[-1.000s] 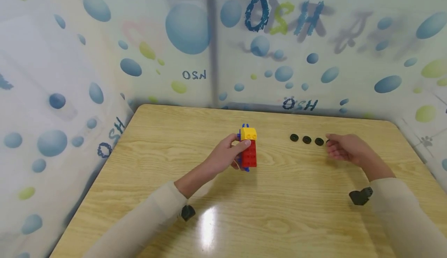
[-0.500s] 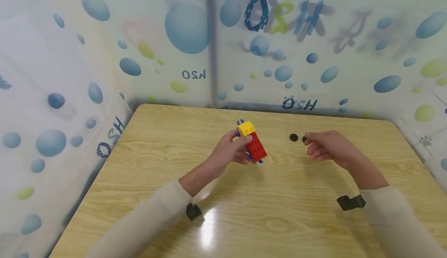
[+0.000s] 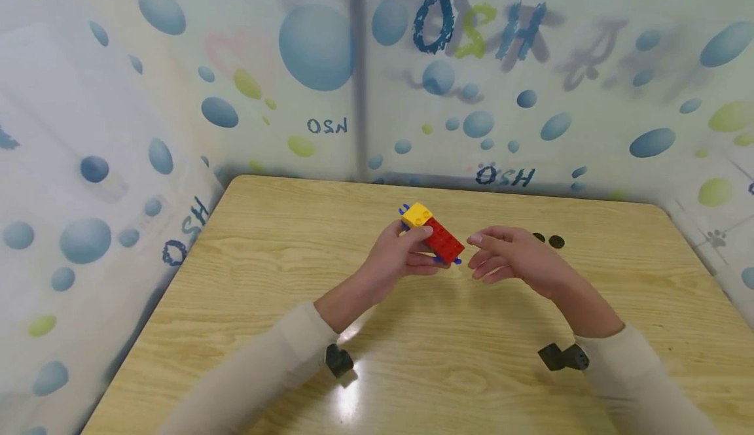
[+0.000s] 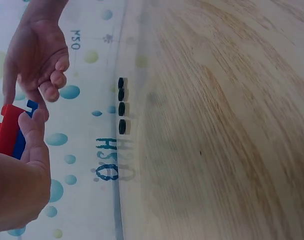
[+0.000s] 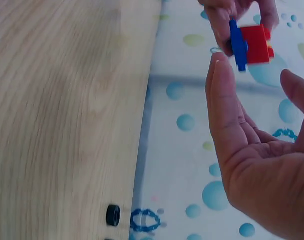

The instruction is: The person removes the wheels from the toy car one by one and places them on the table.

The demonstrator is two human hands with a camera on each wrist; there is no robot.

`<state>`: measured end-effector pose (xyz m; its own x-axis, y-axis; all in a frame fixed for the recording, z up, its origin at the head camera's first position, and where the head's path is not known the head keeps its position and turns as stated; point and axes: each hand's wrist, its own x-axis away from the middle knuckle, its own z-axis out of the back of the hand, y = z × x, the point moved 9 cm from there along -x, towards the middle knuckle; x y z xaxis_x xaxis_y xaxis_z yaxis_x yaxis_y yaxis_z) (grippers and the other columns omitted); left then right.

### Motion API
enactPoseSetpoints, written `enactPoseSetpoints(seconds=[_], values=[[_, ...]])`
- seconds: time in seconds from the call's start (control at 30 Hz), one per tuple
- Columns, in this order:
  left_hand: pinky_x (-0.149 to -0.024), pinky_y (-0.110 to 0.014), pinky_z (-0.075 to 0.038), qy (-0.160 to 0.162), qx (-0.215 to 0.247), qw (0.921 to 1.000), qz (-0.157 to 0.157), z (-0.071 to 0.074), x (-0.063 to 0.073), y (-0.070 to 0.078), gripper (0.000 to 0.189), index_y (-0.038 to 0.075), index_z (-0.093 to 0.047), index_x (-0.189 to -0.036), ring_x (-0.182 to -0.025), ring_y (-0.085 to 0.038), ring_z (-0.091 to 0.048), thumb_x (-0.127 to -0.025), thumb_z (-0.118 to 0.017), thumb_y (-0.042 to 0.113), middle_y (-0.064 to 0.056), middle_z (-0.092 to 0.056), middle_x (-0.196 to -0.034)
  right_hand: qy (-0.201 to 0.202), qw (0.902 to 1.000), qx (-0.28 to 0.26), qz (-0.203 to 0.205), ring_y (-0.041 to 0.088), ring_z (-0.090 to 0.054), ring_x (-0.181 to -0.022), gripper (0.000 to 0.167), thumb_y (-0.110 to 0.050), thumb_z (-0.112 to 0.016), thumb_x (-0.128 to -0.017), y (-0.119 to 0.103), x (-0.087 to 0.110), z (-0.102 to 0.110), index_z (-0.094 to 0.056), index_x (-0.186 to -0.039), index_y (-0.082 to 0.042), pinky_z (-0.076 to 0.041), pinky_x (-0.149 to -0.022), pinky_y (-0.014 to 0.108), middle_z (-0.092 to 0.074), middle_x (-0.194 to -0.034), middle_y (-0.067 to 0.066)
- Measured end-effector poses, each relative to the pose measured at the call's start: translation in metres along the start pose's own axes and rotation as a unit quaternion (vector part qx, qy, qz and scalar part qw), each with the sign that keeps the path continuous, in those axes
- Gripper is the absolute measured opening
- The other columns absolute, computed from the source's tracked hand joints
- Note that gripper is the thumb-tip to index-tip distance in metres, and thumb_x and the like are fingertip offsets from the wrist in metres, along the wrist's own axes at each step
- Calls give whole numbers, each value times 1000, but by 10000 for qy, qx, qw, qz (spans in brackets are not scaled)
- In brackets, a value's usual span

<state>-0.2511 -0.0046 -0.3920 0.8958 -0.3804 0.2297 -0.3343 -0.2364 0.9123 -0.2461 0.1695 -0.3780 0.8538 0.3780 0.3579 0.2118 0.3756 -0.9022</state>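
My left hand (image 3: 389,255) grips a toy built of blocks, its thumb on top and fingers underneath. The toy has a red studded brick (image 3: 446,242), a yellow block (image 3: 417,215) at its far left end and a blue base (image 4: 19,145) below. Just right of the toy is my right hand (image 3: 518,258), raised above the table with fingers apart and nothing in them. In the right wrist view its fingers (image 5: 224,105) look straight, and a gap shows between them and the toy. Small black wheels (image 3: 556,242) lie on the table behind the right hand, partly hidden by it.
Several black wheels (image 4: 121,109) stand in a row near the table's far edge in the left wrist view. The wooden table (image 3: 283,226) meets a wall covering (image 3: 400,95) printed with blue spots at its back. A dark wrist camera (image 3: 338,360) hangs under each sleeve.
My right hand has moved left, away from the row of wheels and over to the toy. The left hand has turned the toy so its red end points right and towards me.
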Motion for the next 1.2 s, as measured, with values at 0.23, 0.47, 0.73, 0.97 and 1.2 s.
enactPoseSetpoints(seconds=[0.23,0.47,0.73,0.97,1.2], values=[[-81,-41,-57,192,335,9992,69,-2,-2,-2,39,3,-44,-129,-89,-30,-72,-98,-55,24,-22,-69,-108,-117,9998,-102,161,29,-71,-90,59,-41,-59,-96,-9,-5,-23,-46,-133,3,-58,-80,41,-69,-104,17],[-84,-41,-56,165,364,9992,19,2,-1,0,38,5,-47,-128,-97,-35,-70,-96,-58,21,-19,-67,-116,77,9999,-57,88,32,-71,-89,56,-37,-61,-96,-11,-11,-21,-48,-131,4,-58,-80,41,-69,-99,16],[-83,-41,-57,262,-64,9995,135,13,-6,4,41,10,-50,-127,-87,-25,-72,-99,-53,40,-19,-66,-117,75,10000,53,-33,26,-72,-83,55,-34,-60,-97,-15,-20,-6,-48,-132,7,-58,-79,39,-69,-98,18],[-75,-32,-58,377,-223,9982,414,21,-17,-3,45,8,-53,-127,-76,-20,-71,-100,-51,43,-18,-68,-108,107,9998,-10,-183,20,-72,-81,52,-30,-57,-98,-13,-31,8,-48,-133,7,-58,-80,38,-69,-93,9],[-71,-29,-58,724,-335,9949,619,26,-30,-13,42,9,-48,-126,-75,-23,-73,-100,-51,42,-16,-72,-100,432,9982,-157,-379,17,-71,-80,57,-34,-59,-97,1,-48,15,-47,-136,5,-58,-79,34,-69,-96,11]])
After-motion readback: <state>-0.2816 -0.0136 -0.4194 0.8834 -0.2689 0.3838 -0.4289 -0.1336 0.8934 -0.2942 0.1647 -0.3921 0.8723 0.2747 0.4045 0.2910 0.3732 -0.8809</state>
